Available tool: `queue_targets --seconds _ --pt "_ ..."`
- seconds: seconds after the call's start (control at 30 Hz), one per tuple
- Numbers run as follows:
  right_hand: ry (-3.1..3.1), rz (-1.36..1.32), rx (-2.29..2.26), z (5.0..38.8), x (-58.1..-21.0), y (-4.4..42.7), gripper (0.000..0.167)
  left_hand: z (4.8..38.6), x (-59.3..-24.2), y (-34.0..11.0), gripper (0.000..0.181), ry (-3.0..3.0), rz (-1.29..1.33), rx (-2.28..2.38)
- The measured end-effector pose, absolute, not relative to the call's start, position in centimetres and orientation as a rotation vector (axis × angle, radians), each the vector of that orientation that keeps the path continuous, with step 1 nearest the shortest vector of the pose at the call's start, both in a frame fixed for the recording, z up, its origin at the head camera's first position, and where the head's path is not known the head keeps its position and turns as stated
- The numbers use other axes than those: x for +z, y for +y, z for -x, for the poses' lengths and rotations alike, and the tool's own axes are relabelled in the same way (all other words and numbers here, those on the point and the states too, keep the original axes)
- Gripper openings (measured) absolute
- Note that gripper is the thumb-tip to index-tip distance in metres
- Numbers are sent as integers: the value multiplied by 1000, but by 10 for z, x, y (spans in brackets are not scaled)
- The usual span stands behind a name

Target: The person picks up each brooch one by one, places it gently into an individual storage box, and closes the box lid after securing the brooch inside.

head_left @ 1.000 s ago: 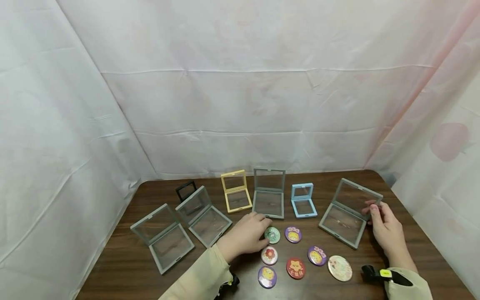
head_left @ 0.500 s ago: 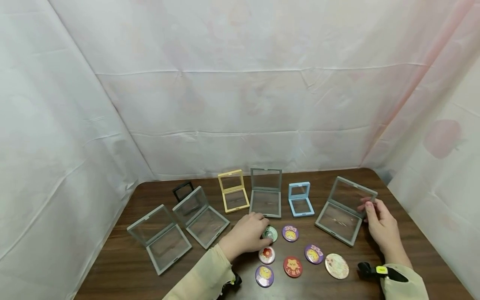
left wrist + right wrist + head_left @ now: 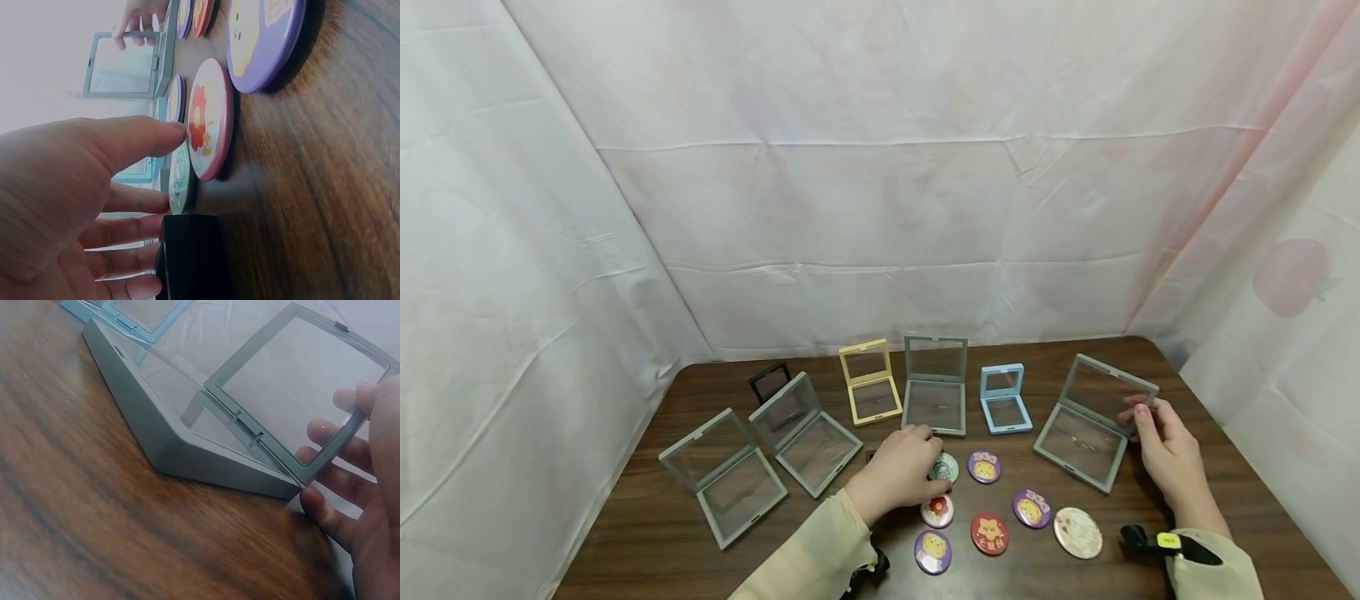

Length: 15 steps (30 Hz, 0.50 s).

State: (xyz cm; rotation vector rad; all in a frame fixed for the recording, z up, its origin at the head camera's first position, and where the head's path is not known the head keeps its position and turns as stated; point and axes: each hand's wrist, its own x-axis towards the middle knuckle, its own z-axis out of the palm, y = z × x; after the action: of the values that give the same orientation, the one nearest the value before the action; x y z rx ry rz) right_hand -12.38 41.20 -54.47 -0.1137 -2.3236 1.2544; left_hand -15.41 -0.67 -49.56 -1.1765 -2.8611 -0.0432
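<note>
Thumb and fingers of the right hand (image 3: 1172, 462) pinch the lid edge of a grey case (image 3: 1096, 419), which stands at its ten o'clock. The left hand's (image 3: 898, 468) fingers are loosely spread beside a black block (image 3: 194, 256), with a green badge (image 3: 947, 468) at three o'clock and a blue case (image 3: 1006, 401) at two.

Near the middle of the table's (image 3: 640, 533) far edge stand three frames (image 3: 935, 407) in a row. To their left are two frames (image 3: 741, 492), with a sixth frame (image 3: 769, 382) behind the right one. Seven badges (image 3: 989, 533) lie before the row (the left hand (image 3: 897, 468) is at their left, a box (image 3: 195, 256) beneath its fingers). A seventh frame (image 3: 1082, 443) stands near the right edge, the right hand (image 3: 1172, 462) at its right side.
</note>
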Motion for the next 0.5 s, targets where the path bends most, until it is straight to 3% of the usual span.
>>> queue_targets --seconds 0.5 --pt "-2373 78 1199 121 -541 413 30 153 -494 -4 47 -2866 1161 -20"
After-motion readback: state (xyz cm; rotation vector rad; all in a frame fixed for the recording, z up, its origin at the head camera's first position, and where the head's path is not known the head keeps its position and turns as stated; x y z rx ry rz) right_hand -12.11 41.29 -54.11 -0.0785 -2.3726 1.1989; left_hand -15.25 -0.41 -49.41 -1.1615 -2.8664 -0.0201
